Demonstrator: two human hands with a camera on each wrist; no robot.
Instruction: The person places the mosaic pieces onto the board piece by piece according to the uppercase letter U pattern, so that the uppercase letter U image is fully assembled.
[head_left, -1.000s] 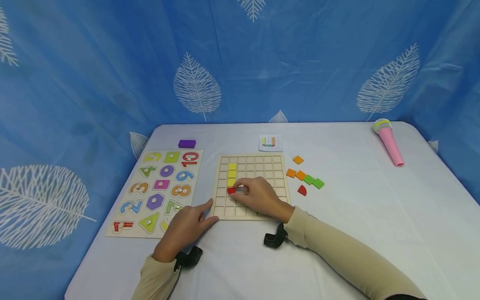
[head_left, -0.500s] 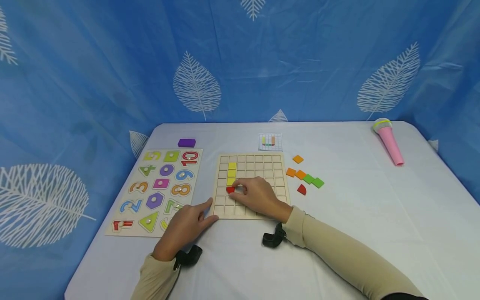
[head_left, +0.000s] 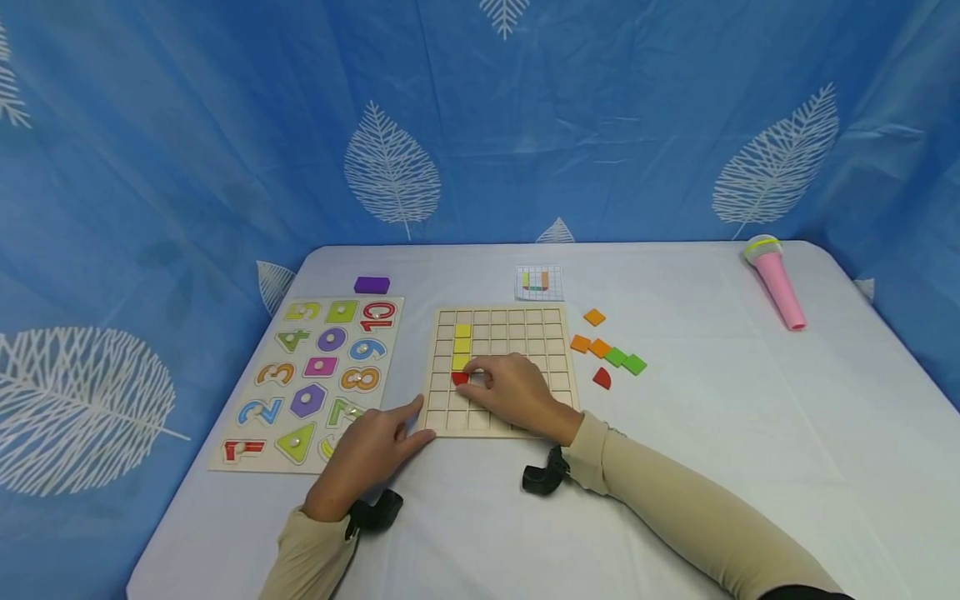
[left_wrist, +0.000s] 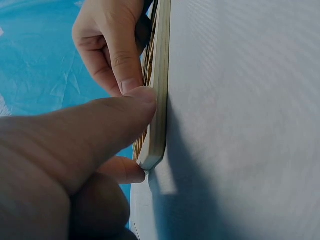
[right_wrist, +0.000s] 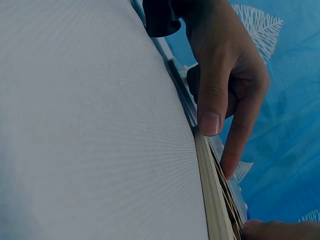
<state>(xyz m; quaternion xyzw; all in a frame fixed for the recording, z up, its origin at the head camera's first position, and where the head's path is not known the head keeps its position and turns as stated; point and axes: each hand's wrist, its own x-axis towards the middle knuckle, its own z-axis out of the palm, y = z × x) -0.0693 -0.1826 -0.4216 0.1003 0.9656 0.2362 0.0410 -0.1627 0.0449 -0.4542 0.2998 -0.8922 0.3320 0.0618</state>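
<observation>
Red piece [head_left: 460,378]: lies on the grid board [head_left: 501,421], left part, directly below a column of three yellow tiles [head_left: 462,346]. Right hand [head_left: 513,392] rests over the board's middle, fingertips pinching the red piece at its right edge; grip closed on the piece. In the right wrist view the fingers [right_wrist: 214,107] curl down to the board's surface; the piece itself is hidden there.

Left hand [head_left: 371,450]: at the board's near left corner, thumb and index finger bracing the edge. Left wrist view shows the thumb [left_wrist: 117,117] pressed flat against the board's rim [left_wrist: 159,100], another fingertip under the corner. Fingers extended, not closed around anything.

Surroundings: loose tiles right of the board, three orange [head_left: 590,337], two green [head_left: 625,360], one red quarter-round [head_left: 602,379]. Pattern card [head_left: 539,283] beyond the board. Number puzzle [head_left: 311,379] to the left, purple block [head_left: 372,285] behind it. Pink microphone [head_left: 776,283] at the table's [head_left: 712,433] far right corner.
</observation>
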